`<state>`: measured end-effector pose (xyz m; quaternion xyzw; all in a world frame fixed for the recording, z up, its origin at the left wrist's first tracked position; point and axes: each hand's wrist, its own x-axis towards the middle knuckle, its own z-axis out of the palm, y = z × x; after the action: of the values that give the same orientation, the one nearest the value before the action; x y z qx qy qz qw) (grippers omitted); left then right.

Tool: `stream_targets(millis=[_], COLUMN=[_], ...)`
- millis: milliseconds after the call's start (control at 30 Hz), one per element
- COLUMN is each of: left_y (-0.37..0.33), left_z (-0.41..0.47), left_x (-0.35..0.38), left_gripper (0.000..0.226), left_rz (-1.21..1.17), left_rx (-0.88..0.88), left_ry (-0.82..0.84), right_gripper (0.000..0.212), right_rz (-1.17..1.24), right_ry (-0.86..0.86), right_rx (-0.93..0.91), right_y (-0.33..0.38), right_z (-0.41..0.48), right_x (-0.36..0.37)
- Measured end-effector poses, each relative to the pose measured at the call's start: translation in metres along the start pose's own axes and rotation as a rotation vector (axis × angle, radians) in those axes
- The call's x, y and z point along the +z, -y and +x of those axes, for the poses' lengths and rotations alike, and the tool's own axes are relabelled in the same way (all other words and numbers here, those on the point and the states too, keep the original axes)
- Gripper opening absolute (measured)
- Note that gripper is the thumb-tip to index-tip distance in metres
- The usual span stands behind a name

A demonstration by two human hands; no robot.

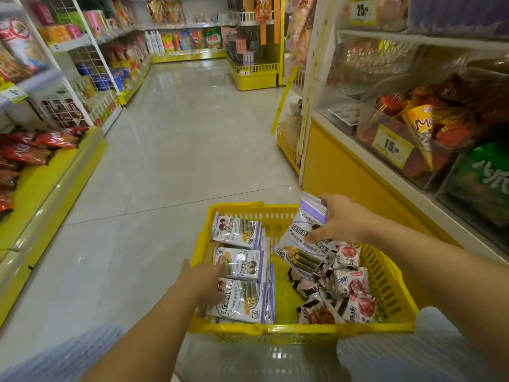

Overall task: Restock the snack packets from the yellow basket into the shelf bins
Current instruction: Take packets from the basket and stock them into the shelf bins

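A yellow basket point(385, 329) stands on the floor in front of me. Its left half holds several purple-and-white seaweed roll packets point(239, 263); its right half holds several small pink-and-white packets point(355, 288). My right hand point(341, 219) grips a few purple seaweed roll packets point(300, 244) lifted above the basket's far right corner. My left hand point(203, 279) reaches into the basket's left side, fingers resting on the packets stacked there; whether it grips one I cannot tell. Clear shelf bins point(396, 144) with snacks sit to the right.
A yellow-based shelf unit point(347, 172) stands close on the right, with price tags reading 15 and 25. Another low yellow shelf with red packets point(30, 150) runs along the left. The tiled aisle point(179, 139) stretches ahead to stocked shelves at the back.
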<state>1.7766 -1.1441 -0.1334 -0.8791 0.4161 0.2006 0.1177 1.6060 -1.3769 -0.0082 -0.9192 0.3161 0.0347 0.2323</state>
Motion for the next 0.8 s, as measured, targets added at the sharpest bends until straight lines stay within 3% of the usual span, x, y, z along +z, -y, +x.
stream_targets(millis=[100, 200, 433, 500, 567, 700, 800], left_y=[0.000, -0.004, -0.007, -0.003, 0.004, 0.013, 0.004], left_z=[0.000, -0.002, -0.002, -0.002, 0.003, 0.015, 0.029], left_x=[0.021, 0.025, -0.009, -0.031, -0.054, -0.089, -0.072], left_gripper=[0.072, 0.080, 0.031, 0.022, 0.027, 0.017, 0.017], left_rz=[0.108, 0.167, 0.073, -0.004, -0.171, -0.719, -0.653], left_rx=[0.031, 0.038, 0.058, 0.065, 0.078, 0.155, 0.160], left_ry=[0.012, 0.004, 0.109, 0.097, 0.062, -0.138, -0.064], right_gripper=[0.085, 0.082, 0.078, 0.088, 0.100, 0.090, 0.086], right_rz=[-0.082, -0.095, -0.070, -0.043, -0.014, 0.070, 0.074], right_ry=[0.000, 0.016, 0.026, 0.032, 0.021, 0.026, 0.028], right_rx=[-0.045, -0.062, -0.061, -0.053, -0.026, 0.009, 0.034], right_y=[0.001, 0.002, 0.002, 0.000, -0.003, -0.014, -0.019], right_z=[0.002, 0.003, 0.008, 0.008, 0.007, 0.010, 0.012], right_x=[0.004, 0.006, 0.005, 0.001, -0.004, -0.013, -0.013])
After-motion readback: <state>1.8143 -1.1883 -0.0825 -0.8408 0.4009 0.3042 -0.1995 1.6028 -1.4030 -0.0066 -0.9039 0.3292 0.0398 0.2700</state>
